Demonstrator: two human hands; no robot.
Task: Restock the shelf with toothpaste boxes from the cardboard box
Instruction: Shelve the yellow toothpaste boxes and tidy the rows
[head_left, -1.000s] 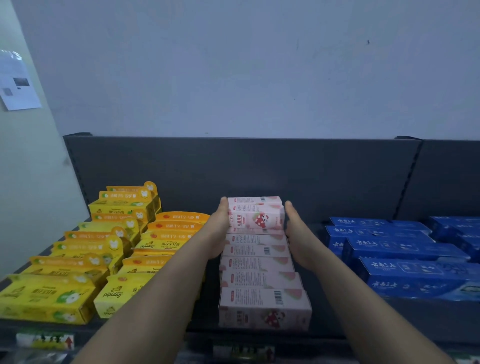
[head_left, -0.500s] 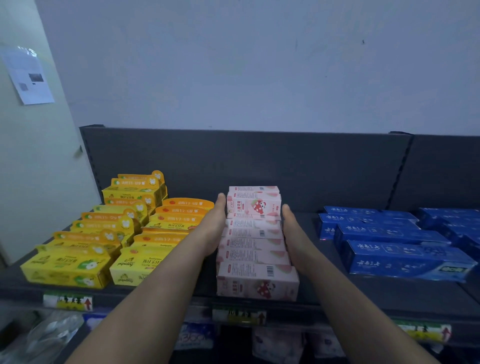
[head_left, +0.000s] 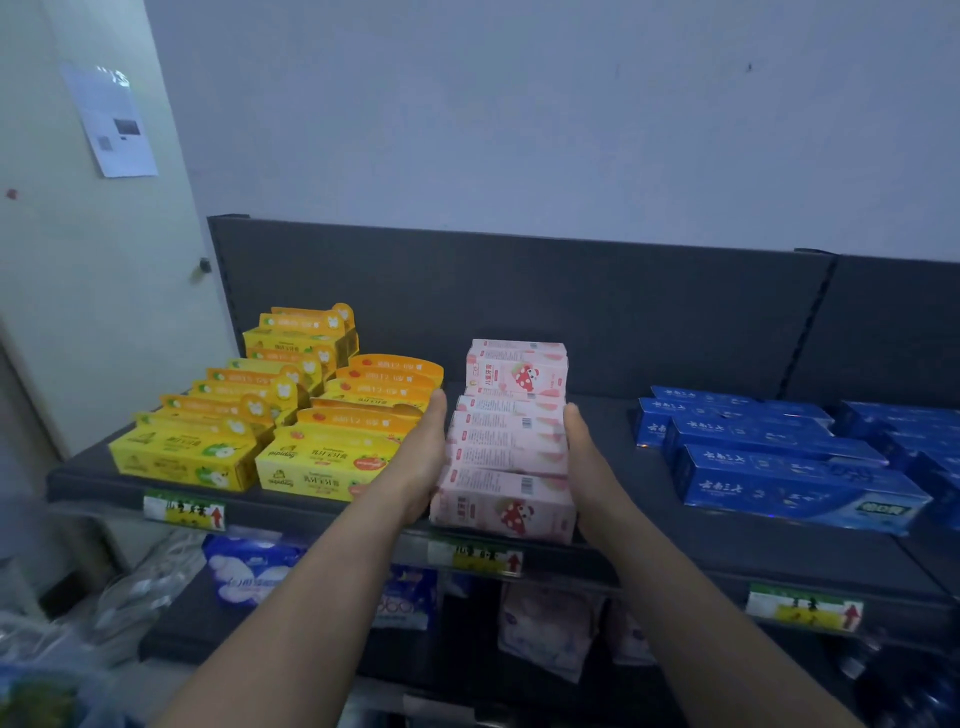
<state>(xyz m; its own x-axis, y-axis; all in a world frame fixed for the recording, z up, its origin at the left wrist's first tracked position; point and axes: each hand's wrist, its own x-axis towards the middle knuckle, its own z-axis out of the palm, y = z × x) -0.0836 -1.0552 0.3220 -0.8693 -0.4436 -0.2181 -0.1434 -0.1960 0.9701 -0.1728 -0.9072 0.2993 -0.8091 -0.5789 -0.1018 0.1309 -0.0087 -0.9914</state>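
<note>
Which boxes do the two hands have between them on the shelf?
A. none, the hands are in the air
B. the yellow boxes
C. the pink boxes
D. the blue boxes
C: the left hand and the right hand lie flat against either side of the row of pink boxes, while the yellow boxes sit off to the left and the blue boxes to the right.
</note>
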